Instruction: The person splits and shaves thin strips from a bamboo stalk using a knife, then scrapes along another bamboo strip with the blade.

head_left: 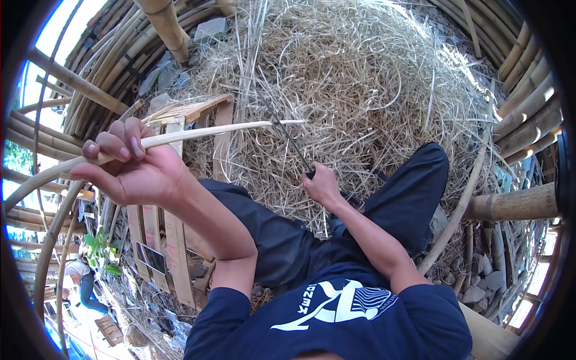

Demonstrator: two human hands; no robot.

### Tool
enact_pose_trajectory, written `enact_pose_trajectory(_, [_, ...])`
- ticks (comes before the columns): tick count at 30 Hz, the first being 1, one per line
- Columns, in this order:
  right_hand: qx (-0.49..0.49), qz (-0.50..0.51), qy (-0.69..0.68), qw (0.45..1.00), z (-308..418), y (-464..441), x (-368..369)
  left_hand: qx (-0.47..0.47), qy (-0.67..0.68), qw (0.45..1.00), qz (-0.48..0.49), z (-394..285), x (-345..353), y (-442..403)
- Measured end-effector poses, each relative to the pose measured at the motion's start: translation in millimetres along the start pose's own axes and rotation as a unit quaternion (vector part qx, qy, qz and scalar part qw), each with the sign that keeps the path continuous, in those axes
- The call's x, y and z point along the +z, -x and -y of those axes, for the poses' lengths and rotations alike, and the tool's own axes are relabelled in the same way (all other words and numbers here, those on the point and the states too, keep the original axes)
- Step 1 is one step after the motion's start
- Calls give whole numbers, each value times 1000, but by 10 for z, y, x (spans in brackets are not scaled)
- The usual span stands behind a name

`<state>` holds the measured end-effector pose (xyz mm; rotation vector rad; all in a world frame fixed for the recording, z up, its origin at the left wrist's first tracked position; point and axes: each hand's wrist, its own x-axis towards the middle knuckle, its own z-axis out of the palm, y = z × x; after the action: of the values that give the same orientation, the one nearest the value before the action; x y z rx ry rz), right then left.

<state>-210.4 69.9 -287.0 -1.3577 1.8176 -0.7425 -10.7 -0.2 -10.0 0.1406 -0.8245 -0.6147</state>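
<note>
My left hand (144, 165) is raised at the left, fingers curled round a long pale bamboo strip (210, 130). One end of the strip bends away past the left edge; its thin, peeled end points right, over the shavings. My right hand (323, 185) grips the dark handle of a knife (289, 138) in front of my lap. The long, narrow blade slants up and left, crossing the strip close to its thin tip. Whether the edge touches the strip, I cannot tell.
A thick heap of pale shavings (360, 78) spreads before my legs. Beside my left leg stands a wooden slat crate (174, 240) with a phone (152, 258) on it. Bamboo poles (510, 204) enclose the spot, with stones (477, 288) at right. Another person (87, 285) is at far left.
</note>
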Motion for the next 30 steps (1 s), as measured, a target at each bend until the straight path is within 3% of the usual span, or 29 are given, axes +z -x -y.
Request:
enact_pose_trajectory(4, [-5,26,-31,999,523,115,-307,-5,20,1000,21,19,85,26])
enact_pose_trajectory(7, [-62,-9,-36,997,522,146,-221,-15,50,998,35,20,68,26])
enact_pose_trajectory(11, [21,-9,9,1000,-76,-57,59,-6,38,998,49,13,-6,2])
enact_pose_trajectory(12, [55,24,-11,998,56,-37,-68,-4,39,998,45,3,-32,-10])
enact_pose_trajectory(17, [41,14,-7,999,445,36,-256,-12,24,999,39,19,114,56])
enact_pose_trajectory(19, [-36,-18,-23,999,451,86,-216,-11,19,999,37,15,90,43])
enact_pose_trajectory(23, [73,15,26,997,-111,-65,-13,-4,12,999,33,-25,2,28])
enact_pose_trajectory(25, [57,-5,76,995,-64,-159,-49,2,9,999,39,19,20,-15])
enact_pose_trajectory(30, [9,-17,-5,1000,209,-17,-164,-9,58,997,42,55,64,4])
